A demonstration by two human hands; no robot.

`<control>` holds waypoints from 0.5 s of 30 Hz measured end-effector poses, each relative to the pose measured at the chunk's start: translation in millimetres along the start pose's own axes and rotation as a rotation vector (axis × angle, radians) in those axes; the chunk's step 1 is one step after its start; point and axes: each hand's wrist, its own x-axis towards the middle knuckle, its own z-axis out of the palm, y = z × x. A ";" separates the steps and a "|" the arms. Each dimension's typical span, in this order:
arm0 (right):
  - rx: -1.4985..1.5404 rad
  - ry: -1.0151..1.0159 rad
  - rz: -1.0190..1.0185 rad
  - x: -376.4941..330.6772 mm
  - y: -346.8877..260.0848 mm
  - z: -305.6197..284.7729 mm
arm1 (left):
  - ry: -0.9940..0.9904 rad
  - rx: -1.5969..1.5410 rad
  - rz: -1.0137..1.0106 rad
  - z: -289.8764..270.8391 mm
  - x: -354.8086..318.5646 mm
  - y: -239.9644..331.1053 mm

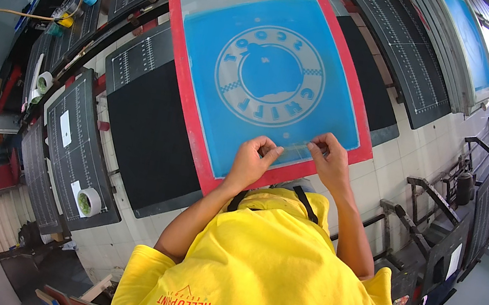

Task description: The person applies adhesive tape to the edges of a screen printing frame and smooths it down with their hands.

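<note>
The person in the yellow shirt is bending over a screen-printing frame [185,88], red-edged with a blue mesh carrying a pale ring-shaped stencil, which is lying tilted across a black platen [150,137]. Both hands are working at the frame's near edge. The left hand [251,161] and the right hand [328,160] are each pinching an end of a clear strip of tape [297,148], fingers closed tight on it, holding it stretched just over the blue mesh beside the red border. That strip looks light, limp and sticky, likely to curl or cling to itself, so the ends seem the only sensible hold, kept taut. The mesh beneath looks thin and easy to dent, the frame stiff. A roll of tape [89,201] is sitting on a gridded platen [74,143] well off to the left, and another person is working at the far left.
</note>
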 end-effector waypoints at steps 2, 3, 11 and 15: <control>-0.022 0.020 0.000 3.3 6.3 4.7 | 0.037 0.061 0.021 0.3 4.4 0.9; -0.033 0.029 0.000 5.2 9.7 7.8 | 0.062 0.110 0.036 0.2 6.9 2.3; -0.284 0.125 -0.150 20.4 37.8 34.1 | 0.137 0.451 0.013 -2.1 20.3 14.4; -0.298 0.152 -0.097 21.4 32.8 40.6 | 0.172 0.562 0.034 -0.6 24.6 12.1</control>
